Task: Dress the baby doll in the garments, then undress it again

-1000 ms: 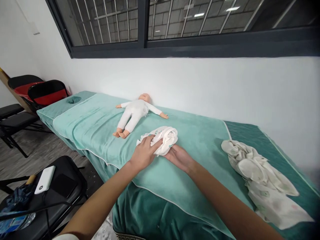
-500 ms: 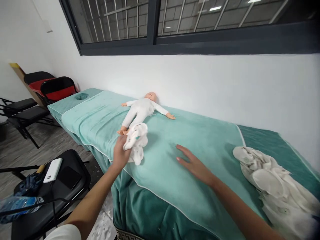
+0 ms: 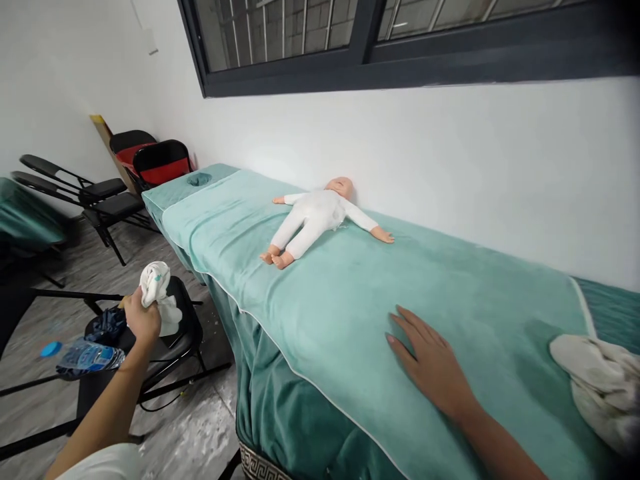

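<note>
Head camera view shows the left hand (image 3: 141, 319) squeezed tight around a small bunched white baby garment (image 3: 158, 293). The hand holds the garment up in the air, off the bed, above a black folding chair (image 3: 183, 337) that stands just beside the bed. A dark bundle of cloth (image 3: 106, 325) lies on the chair seat, and a clear plastic water bottle with a blue cap (image 3: 85, 357) shows near the left wrist. The right hand (image 3: 429, 360) lies flat and loose on the light green towel (image 3: 325, 293), fingers spread, holding nothing. The towel covers a long massage bed (image 3: 280, 427) with a dark green cover that stands against the white wall. A baby doll in a white suit (image 3: 315, 217) lies on its back on the towel, near the wall, well apart from both hands. A crumpled white cloth (image 3: 597, 387) rests on the bed at the far right. More black folding chairs (image 3: 110, 193) stand beyond the head of the bed.
</note>
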The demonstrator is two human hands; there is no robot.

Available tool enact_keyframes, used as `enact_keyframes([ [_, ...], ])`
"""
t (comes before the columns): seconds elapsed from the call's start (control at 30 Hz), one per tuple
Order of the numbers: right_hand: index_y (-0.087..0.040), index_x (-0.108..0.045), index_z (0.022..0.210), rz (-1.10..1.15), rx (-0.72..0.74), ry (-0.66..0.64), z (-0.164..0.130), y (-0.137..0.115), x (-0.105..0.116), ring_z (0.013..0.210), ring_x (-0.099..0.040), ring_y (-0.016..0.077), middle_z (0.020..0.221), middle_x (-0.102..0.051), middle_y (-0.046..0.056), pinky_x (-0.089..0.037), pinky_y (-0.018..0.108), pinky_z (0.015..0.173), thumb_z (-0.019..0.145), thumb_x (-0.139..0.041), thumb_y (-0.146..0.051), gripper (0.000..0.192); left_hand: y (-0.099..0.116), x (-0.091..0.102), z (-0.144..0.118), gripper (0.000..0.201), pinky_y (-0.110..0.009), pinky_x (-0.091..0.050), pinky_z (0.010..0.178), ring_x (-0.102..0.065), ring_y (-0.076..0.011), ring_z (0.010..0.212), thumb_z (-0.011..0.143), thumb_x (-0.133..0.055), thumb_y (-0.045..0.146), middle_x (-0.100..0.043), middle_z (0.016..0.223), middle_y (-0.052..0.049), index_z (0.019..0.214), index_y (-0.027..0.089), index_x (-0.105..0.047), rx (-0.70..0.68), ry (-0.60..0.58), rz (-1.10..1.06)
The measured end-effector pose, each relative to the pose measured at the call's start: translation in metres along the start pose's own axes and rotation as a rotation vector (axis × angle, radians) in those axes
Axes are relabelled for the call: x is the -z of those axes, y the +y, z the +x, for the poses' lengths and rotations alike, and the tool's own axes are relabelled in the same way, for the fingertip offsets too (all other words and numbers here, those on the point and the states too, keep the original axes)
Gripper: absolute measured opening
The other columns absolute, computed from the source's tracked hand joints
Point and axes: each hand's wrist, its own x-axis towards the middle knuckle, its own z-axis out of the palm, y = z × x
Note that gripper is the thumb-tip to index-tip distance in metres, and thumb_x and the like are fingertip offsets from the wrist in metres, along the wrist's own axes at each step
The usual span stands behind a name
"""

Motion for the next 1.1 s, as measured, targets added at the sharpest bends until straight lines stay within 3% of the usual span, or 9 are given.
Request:
enact_keyframes([
  [0.07, -0.023, -0.050, 0.138, -0.008, 0.005, 0.018, -0.001, 0.000, -0.001, 0.138, -0.045, 0.0287, 0.154, -0.045, 0.006, -0.042, 0.052, 0.110, 0.101, -0.029, -0.053, 0.052, -0.026, -0.003, -0.001, 0.058, -0.049, -0.046, 0.098, -0.053, -0.0308, 0.117, 0.084, -0.057, 0.022, -0.048, 0.139, -0.013, 0.141, 0.021, -0.049, 0.011, -0.082, 0.188],
  [0.13, -0.022, -0.050, 0.138, -0.013, 0.013, 0.033, -0.002, 0.000, -0.002, 0.137, -0.046, 0.0286, 0.153, -0.046, 0.006, -0.042, 0.052, 0.109, 0.101, -0.029, -0.054, 0.053, -0.049, -0.007, -0.011, 0.062, -0.050, -0.045, 0.100, -0.047, -0.0335, 0.127, 0.087, -0.053, 0.021, -0.037, 0.150, -0.017, 0.148, 0.023, -0.041, -0.037, -0.268, 0.379],
  [0.2, -0.022, -0.050, 0.138, -0.015, 0.015, 0.043, -0.002, 0.000, -0.002, 0.137, -0.047, 0.0289, 0.152, -0.047, 0.006, -0.043, 0.052, 0.109, 0.100, -0.029, -0.054, 0.053, -0.066, -0.013, -0.026, 0.063, -0.056, -0.042, 0.103, -0.039, -0.0354, 0.136, 0.087, -0.046, 0.015, -0.034, 0.154, -0.018, 0.149, 0.023, -0.041, -0.072, -0.513, 0.513],
  [0.27, -0.023, -0.050, 0.138, -0.011, 0.012, 0.042, -0.003, -0.001, -0.001, 0.137, -0.046, 0.0290, 0.152, -0.047, 0.006, -0.044, 0.051, 0.108, 0.100, -0.030, -0.054, 0.053, -0.078, -0.019, -0.039, 0.065, -0.060, -0.039, 0.104, -0.034, -0.0354, 0.141, 0.085, -0.043, 0.009, -0.035, 0.155, -0.018, 0.148, 0.025, -0.043, -0.063, -0.630, 0.563],
  [0.57, -0.024, -0.054, 0.136, 0.065, -0.019, 0.024, 0.001, -0.009, 0.008, 0.138, -0.045, 0.0299, 0.151, -0.048, 0.008, -0.040, 0.052, 0.111, 0.100, -0.035, -0.048, 0.047, -0.078, -0.026, -0.045, 0.065, -0.071, -0.030, 0.104, -0.031, -0.0413, 0.144, 0.077, -0.049, 0.018, -0.038, 0.153, -0.023, 0.142, 0.020, -0.048, -0.115, -0.534, 0.537],
  [0.77, -0.024, -0.055, 0.136, 0.115, -0.049, 0.027, -0.002, -0.024, 0.019, 0.139, -0.044, 0.0286, 0.151, -0.048, 0.009, -0.038, 0.052, 0.113, 0.100, -0.038, -0.040, 0.043, -0.042, -0.048, -0.064, 0.055, -0.071, -0.027, 0.110, -0.037, -0.0375, 0.143, 0.080, -0.045, 0.031, -0.036, 0.158, -0.006, 0.135, 0.036, -0.046, -0.299, -0.241, 0.317],
  [0.83, -0.024, -0.054, 0.137, 0.135, -0.032, 0.004, -0.008, -0.030, 0.022, 0.142, -0.041, 0.0271, 0.152, -0.046, 0.008, -0.035, 0.052, 0.116, 0.101, -0.038, -0.038, 0.042, -0.021, -0.061, -0.072, 0.054, -0.067, -0.031, 0.111, -0.039, -0.0374, 0.142, 0.080, -0.046, 0.032, -0.036, 0.158, -0.005, 0.134, 0.035, -0.048, -0.398, -0.238, 0.188],
  [0.97, -0.024, -0.050, 0.141, 0.159, -0.025, -0.026, -0.031, -0.031, 0.031, 0.146, -0.034, 0.0261, 0.156, -0.041, 0.007, -0.033, 0.051, 0.118, 0.100, -0.041, -0.036, 0.043, 0.032, -0.085, -0.097, 0.051, -0.061, -0.039, 0.109, -0.045, -0.0416, 0.135, 0.078, -0.052, 0.034, -0.043, 0.149, -0.018, 0.124, 0.016, -0.058, -0.635, -0.284, -0.056],
  [1.1, -0.024, -0.050, 0.138, 0.065, -0.138, 0.142, -0.064, -0.010, 0.054, 0.146, -0.033, 0.0295, 0.154, -0.042, 0.010, -0.035, 0.054, 0.116, 0.097, -0.047, -0.032, 0.042, 0.095, -0.093, -0.140, 0.039, -0.059, -0.040, 0.111, -0.044, -0.0364, 0.136, 0.082, -0.057, 0.029, -0.045, 0.145, -0.014, 0.120, 0.021, -0.060, -0.733, -0.239, -0.284],
])
